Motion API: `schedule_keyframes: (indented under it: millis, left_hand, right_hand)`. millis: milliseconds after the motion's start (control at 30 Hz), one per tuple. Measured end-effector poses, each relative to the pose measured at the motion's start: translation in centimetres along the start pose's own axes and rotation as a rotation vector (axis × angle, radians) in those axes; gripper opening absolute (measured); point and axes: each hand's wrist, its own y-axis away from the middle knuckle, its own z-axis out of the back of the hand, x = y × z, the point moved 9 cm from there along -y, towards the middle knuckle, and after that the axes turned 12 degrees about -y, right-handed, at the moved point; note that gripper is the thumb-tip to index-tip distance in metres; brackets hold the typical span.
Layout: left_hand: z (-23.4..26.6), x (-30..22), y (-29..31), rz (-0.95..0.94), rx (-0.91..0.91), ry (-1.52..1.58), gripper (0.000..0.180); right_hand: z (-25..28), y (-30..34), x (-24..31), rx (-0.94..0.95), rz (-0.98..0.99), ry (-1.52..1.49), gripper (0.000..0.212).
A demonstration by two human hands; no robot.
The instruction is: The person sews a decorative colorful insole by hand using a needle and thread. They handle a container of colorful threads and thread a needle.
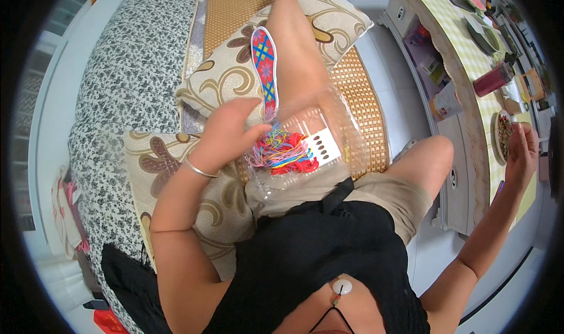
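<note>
On my lap lies a clear plastic tray point(346, 128) with a tangle of coloured embroidery threads point(285, 152), pink, red, blue and yellow. A white card point(325, 148) with several dark ovals sits beside the threads. Just beyond them, an embroidered insole point(265, 69) in red, blue and yellow rests against a cushion and my leg. My left hand point(232, 125) hovers at the tray's left side near the insole's close end, thumb and fingers apart. Far to the right, my right hand point(521, 149) is raised by the table with its fingertips pinched; what they hold is too small to make out.
Patterned cushions point(226, 69) lie on a woven seat mat point(361, 93) around my legs. At right stands a white cabinet table point(458, 52) with a checked cloth, holding a red cup point(493, 79) and a plate point(502, 135) of small bits close to my right hand.
</note>
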Motion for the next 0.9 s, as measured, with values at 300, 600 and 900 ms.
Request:
schedule_keyframes:
  millis: [300,600,900]
  left_hand:
    - [-0.5,10.7,2.5,0.515,0.137,0.482,0.008]
    - [1.5,30.7,11.1,1.033,-0.177,0.387,0.014]
    - [2.0,25.7,6.2,0.671,-0.061,-0.483,0.027]
  right_hand:
    - [-3.5,0.3,-3.4,0.033,-0.156,-0.081,0.011]
    - [-7.7,1.3,-5.8,0.119,-0.253,-0.145,0.012]
    - [-13.7,3.1,-4.6,0.252,-0.367,-0.107,0.012]
